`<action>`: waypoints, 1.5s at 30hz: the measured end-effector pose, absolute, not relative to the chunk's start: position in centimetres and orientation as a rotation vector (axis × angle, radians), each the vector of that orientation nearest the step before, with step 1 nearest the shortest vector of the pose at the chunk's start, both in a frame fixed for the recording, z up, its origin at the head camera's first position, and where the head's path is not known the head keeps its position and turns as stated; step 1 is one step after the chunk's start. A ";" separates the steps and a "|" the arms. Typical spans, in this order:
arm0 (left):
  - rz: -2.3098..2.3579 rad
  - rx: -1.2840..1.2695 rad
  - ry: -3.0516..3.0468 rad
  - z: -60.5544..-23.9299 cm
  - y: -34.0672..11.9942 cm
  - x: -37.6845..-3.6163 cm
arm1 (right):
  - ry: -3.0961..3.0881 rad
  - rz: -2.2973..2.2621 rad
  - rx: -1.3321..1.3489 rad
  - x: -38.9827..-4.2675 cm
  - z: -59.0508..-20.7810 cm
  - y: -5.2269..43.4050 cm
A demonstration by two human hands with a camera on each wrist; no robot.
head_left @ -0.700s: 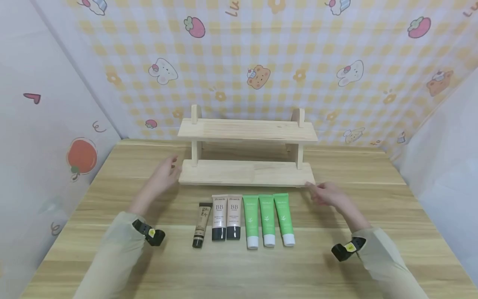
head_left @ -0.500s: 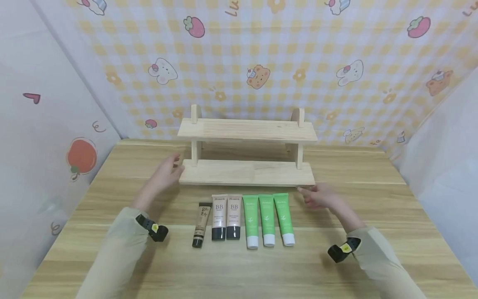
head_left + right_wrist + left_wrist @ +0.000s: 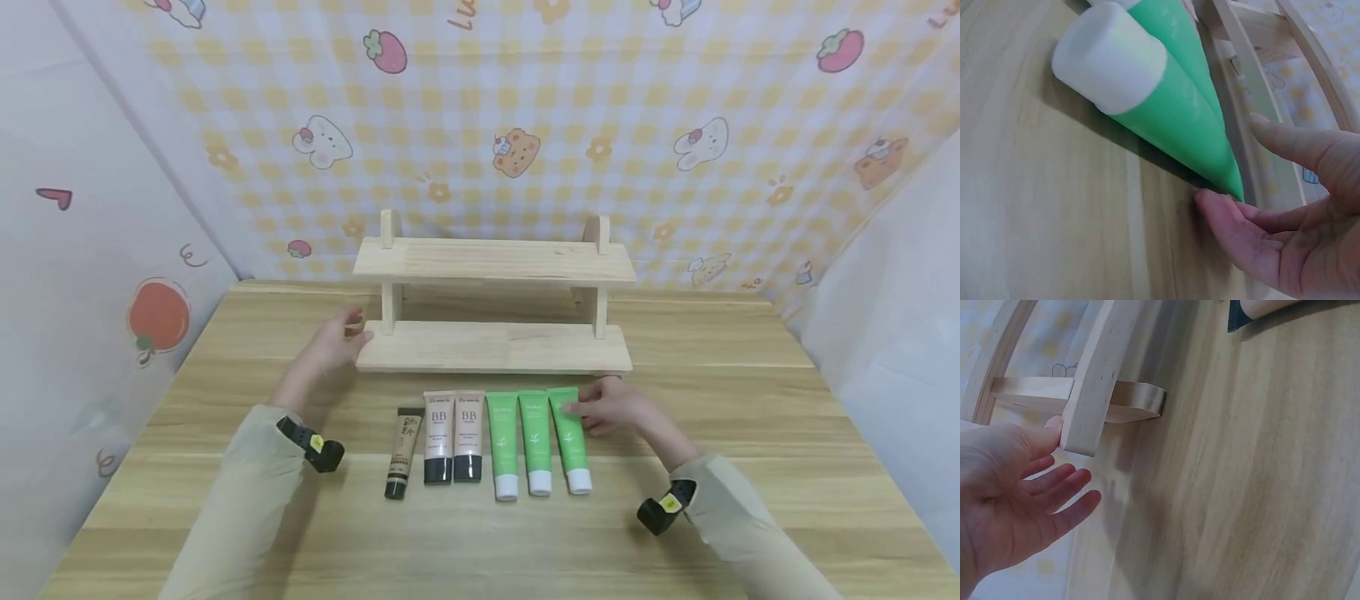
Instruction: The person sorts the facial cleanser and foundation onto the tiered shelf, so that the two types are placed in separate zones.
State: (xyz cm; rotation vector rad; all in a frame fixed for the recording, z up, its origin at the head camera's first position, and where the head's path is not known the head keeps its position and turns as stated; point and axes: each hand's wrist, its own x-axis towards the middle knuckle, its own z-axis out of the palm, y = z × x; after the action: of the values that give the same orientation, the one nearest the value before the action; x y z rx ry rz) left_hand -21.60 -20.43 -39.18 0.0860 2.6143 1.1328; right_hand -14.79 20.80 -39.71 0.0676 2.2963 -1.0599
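A two-tier wooden shelf (image 3: 495, 348) stands toward the back of the table. At its left end is my left hand (image 3: 336, 340); in the left wrist view the thumb touches the end of the lower board (image 3: 1088, 419) and the other fingers spread loosely below. My right hand (image 3: 618, 407) is at the crimped upper end of the rightmost green tube (image 3: 572, 446). In the right wrist view its fingertips (image 3: 1207, 199) lie by that end, with the thumb (image 3: 1272, 134) raised apart. Two more green tubes (image 3: 537, 442) (image 3: 505, 442) with white caps lie alongside.
Left of the green tubes lie two pinkish-beige BB cream tubes (image 3: 438, 437) (image 3: 468, 433) with black caps and a slim gold-brown tube (image 3: 403, 450). A checked cloth (image 3: 450, 108) hangs behind the wood-grain table (image 3: 480, 550).
My right hand has moved left and toward me, from the shelf's front right corner to the rightmost green tube. The left hand stays at the shelf's left end with little movement.
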 end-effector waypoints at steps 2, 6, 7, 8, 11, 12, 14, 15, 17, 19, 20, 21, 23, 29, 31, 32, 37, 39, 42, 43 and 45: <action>1.125 0.082 2.589 -39.1 -20.5 -21.8 | 2.326 -1.025 0.082 -14.8 -40.0 20.3; 1.099 0.062 2.544 -38.9 -20.4 -21.9 | 2.376 -0.973 0.110 -14.5 -40.5 19.5; 1.092 0.054 2.536 -38.9 -20.3 -21.9 | 2.385 -0.964 0.111 -14.5 -40.6 19.4; 1.093 0.039 2.528 -38.9 -20.2 -21.9 | 2.387 -0.962 0.109 -14.4 -40.7 19.3; 1.101 -0.012 2.509 -38.8 -20.0 -21.9 | 2.394 -0.963 0.116 -14.4 -40.7 19.0; 1.108 -0.027 2.504 -38.8 -20.0 -21.9 | 2.397 -0.963 0.109 -14.4 -40.7 18.9; 1.121 -0.043 2.499 -38.8 -20.0 -21.8 | 2.395 -0.978 0.104 -14.4 -40.7 18.8; 1.127 -0.048 2.499 -38.7 -20.0 -21.8 | 2.392 -0.991 0.108 -14.4 -40.7 18.8; 1.133 -0.052 2.500 -38.7 -19.9 -21.7 | 2.377 -1.022 0.103 -14.3 -40.8 18.8; 1.130 -0.058 2.504 -38.7 -19.9 -21.5 | 2.357 -1.058 0.108 -14.3 -41.0 18.8; 1.132 -0.064 2.503 -38.7 -19.9 -21.5 | 2.348 -1.071 0.107 -14.4 -41.1 18.9; 1.131 -0.068 2.505 -38.7 -19.9 -21.4 | 2.339 -1.087 0.108 -14.4 -41.2 19.0; 1.116 -0.076 2.510 -38.7 -19.9 -21.5 | 2.326 -1.108 0.104 -14.4 -41.3 19.1; 1.124 -0.070 2.506 -38.6 -20.0 -21.5 | 2.296 -1.147 0.084 -14.5 -41.2 19.7; 1.123 -0.062 2.509 -38.5 -20.0 -21.4 | 2.282 -1.156 0.073 -14.5 -41.0 19.9; 1.110 -0.048 2.529 -38.4 -20.0 -21.4 | 2.274 -1.159 0.064 -14.6 -40.9 20.0; 1.106 -0.039 2.530 -38.3 -19.9 -21.4 | 2.226 -1.213 0.022 -14.8 -40.5 20.5; 1.123 -0.051 2.507 -38.3 -19.9 -21.5 | 2.205 -1.240 0.006 -15.0 -40.2 20.5; 1.130 -0.062 2.497 -38.3 -19.9 -21.5 | 2.173 -1.263 -0.011 -15.2 -39.7 20.6; 1.129 -0.064 2.496 -38.3 -19.9 -21.6 | 2.166 -1.268 -0.023 -15.2 -39.5 20.6; 1.127 -0.065 2.496 -38.4 -19.8 -21.7 | 2.157 -1.278 -0.027 -15.3 -39.1 20.6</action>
State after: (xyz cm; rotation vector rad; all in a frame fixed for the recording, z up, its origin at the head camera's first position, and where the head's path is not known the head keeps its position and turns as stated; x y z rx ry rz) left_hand -21.70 -19.84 -38.38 -0.0654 2.4959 1.1268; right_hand -15.29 20.56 -39.11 -0.0268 2.1571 -1.2776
